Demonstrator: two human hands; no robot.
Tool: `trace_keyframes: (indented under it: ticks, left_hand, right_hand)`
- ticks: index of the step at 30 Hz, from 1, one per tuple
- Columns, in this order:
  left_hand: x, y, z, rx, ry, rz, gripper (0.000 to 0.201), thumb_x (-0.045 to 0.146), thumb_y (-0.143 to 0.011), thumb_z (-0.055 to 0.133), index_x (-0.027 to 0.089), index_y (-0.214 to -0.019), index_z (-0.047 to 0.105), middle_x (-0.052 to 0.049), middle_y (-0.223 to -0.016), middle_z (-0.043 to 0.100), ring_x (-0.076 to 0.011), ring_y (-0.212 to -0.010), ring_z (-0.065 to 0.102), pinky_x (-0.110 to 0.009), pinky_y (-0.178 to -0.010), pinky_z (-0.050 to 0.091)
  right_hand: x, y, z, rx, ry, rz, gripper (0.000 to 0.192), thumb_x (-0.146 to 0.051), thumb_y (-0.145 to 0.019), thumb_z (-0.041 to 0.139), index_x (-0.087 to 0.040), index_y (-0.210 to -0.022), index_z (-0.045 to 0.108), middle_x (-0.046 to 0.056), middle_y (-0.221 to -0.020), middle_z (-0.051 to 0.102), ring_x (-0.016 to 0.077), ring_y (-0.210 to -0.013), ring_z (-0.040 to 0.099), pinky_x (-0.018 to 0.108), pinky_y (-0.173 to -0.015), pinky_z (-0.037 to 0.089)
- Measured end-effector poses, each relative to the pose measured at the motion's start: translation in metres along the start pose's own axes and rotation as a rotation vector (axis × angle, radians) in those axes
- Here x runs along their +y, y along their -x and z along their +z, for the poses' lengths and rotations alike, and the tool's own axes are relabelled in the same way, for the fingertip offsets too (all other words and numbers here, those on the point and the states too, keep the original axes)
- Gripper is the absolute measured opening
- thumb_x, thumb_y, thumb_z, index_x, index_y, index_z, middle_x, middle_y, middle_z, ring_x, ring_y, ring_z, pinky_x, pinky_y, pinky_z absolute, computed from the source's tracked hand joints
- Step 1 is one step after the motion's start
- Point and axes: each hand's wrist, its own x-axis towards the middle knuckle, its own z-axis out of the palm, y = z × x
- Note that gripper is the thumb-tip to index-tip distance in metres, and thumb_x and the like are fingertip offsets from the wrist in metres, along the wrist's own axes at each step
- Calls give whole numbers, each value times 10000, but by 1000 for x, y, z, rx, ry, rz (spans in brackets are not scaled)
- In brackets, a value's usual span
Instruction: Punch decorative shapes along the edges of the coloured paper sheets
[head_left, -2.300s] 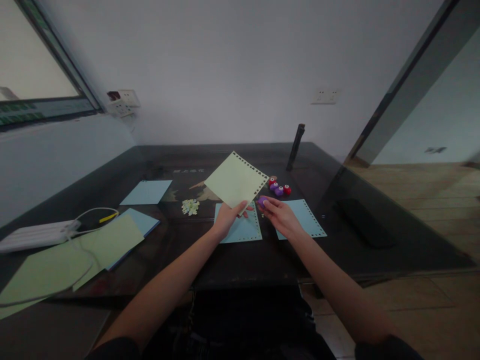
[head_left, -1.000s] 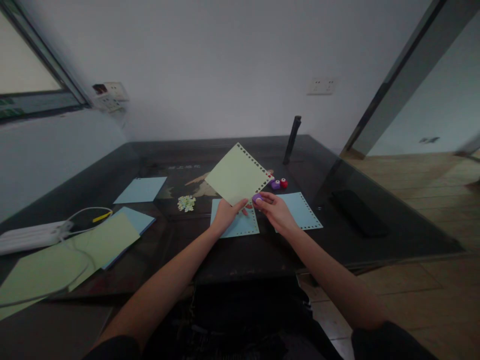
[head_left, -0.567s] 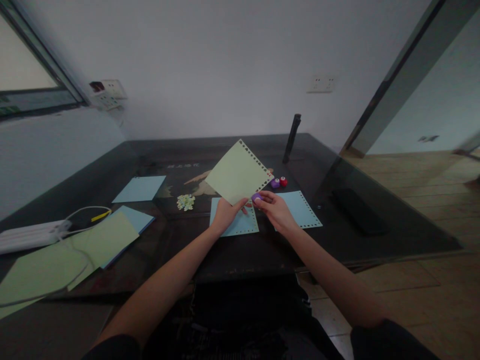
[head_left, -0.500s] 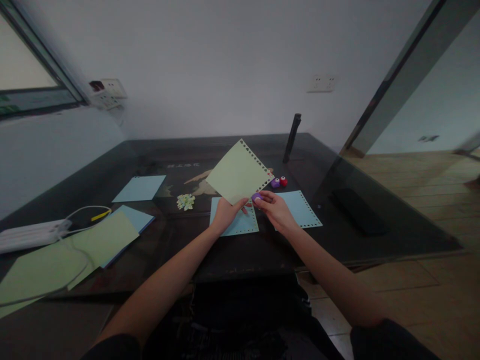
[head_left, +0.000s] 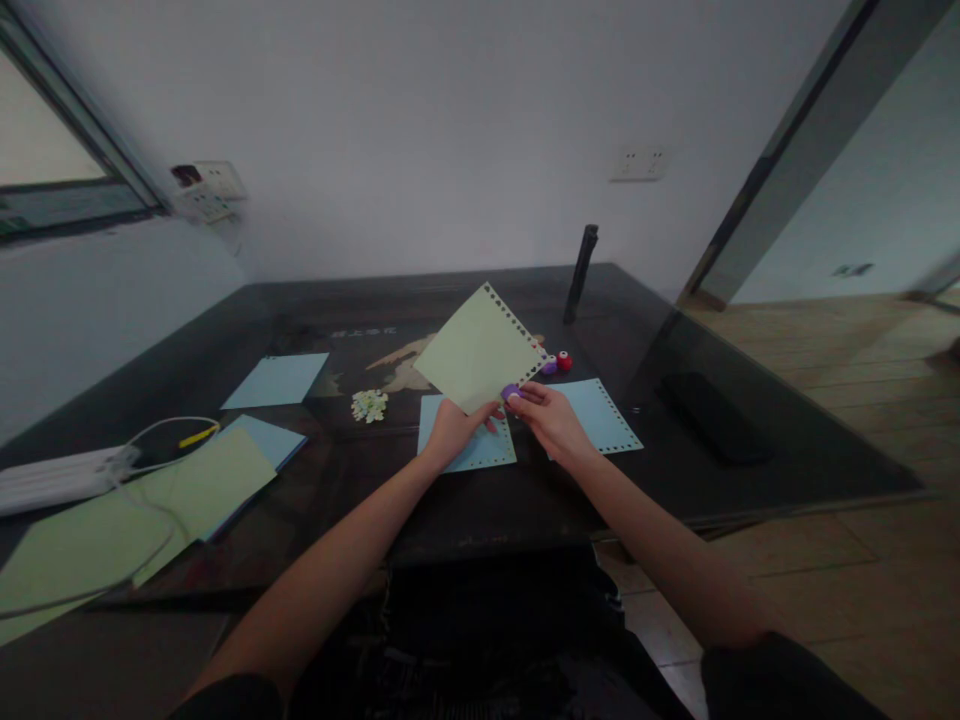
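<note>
Left hand [head_left: 452, 432]: pinching the green sheet [head_left: 480, 345] near its lowest corner, above the table [head_left: 480, 510].
Right hand [head_left: 553, 420]: gripping the purple punch [head_left: 511, 392] at the sheet's lower-right edge.
Edges: upper-right lined with holes; lower-right seemingly holed as far as the punch; both left edges look unpunched.
Blue sheets [head_left: 600, 415]: two near the hands already have holed edges.

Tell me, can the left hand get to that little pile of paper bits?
Probably yes: nothing seems to block the left hand from the pile of paper bits, though it may need to release the punched green sheet first.
</note>
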Motion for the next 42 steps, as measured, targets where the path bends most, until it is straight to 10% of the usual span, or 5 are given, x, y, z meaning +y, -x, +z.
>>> trace_keyframes:
  ticks: [42]
  left_hand:
    - [1, 1, 1, -21, -12, 8, 210, 297, -819, 580, 137, -730, 683, -19, -594, 683, -123, -504, 606, -235, -632, 487]
  right_hand:
    - [-2, 1, 0, -24, 38, -40, 304, -316, -535, 847, -208, -777, 699, 26, -805, 707, 171, -772, 633, 356, -836, 481]
